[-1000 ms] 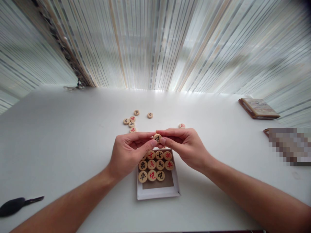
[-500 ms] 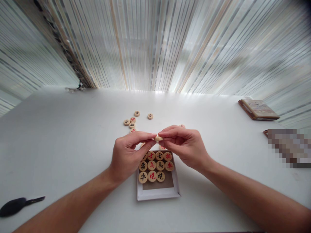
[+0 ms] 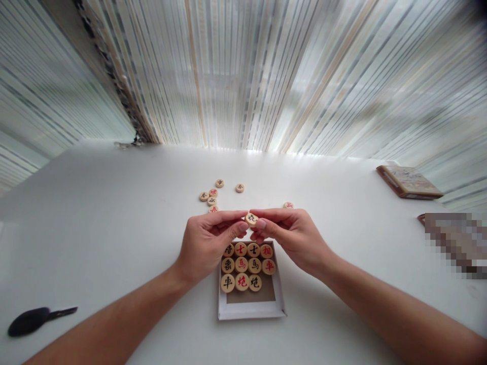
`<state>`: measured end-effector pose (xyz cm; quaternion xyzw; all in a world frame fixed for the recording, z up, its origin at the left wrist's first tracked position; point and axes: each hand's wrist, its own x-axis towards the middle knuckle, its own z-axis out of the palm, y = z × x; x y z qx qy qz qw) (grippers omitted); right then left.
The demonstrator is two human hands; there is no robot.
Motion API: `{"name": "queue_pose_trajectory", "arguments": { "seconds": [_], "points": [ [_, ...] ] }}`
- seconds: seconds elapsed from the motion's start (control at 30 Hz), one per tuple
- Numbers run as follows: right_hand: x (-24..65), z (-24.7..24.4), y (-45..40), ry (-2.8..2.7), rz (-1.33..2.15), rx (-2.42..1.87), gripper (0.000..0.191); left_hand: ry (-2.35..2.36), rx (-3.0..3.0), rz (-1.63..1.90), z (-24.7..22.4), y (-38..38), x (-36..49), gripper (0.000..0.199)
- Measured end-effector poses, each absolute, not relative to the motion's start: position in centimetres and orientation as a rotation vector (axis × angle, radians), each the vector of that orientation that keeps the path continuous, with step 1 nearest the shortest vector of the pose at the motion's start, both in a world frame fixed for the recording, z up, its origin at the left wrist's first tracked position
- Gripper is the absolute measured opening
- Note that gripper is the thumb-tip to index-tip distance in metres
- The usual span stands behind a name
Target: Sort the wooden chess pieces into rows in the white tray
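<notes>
Between the fingertips of my left hand and my right hand is a round wooden Chinese chess piece, its black character tilted toward me. Both hands pinch it above the far edge of a shallow white box. Rows of chess pieces lie face up inside, among them a red-marked piece and a black-marked piece in the nearest row. The box's bare brown bottom shows at the near right. My hands partly cover the far row.
Several loose pieces lie beyond my hands, including a black-marked one and a red-marked one. A flat brown-edged box is at the far right, near a blurred-out object. At the left lies a black-handled tool. Striped curtains hang behind.
The chess piece in my fingers has turned from nearly edge-on to showing its black character. The whole view has shifted slightly, so everything appears a little lower and to the right.
</notes>
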<state>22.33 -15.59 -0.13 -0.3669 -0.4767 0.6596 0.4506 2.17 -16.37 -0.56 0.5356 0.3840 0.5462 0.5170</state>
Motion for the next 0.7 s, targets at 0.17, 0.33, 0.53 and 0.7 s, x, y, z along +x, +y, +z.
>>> {"name": "queue_pose_trajectory", "arguments": {
  "seconds": [0.17, 0.33, 0.53, 0.7],
  "points": [
    [22.16, 0.15, -15.61, -1.161, 1.705, -0.896, 0.029, 0.917, 1.325, 1.301, -0.40, -16.38, 2.22, 0.019],
    [21.97, 0.33, -15.65, -1.137, 1.729, -0.925, 0.039, 0.955, 1.397, 1.290, -0.41, -16.28, 2.31, 0.010],
    [21.77, 0.38, -15.65, -1.152, 1.760, -0.988, 0.052, 0.946, 1.419, 1.266, -1.00, -16.52, 2.15, 0.026],
    [21.75, 0.59, -15.76, -1.179, 1.766, -1.010, 0.054, 0.871, 1.508, 1.244, -1.03, -16.84, 2.03, 0.031]
  ]
}}
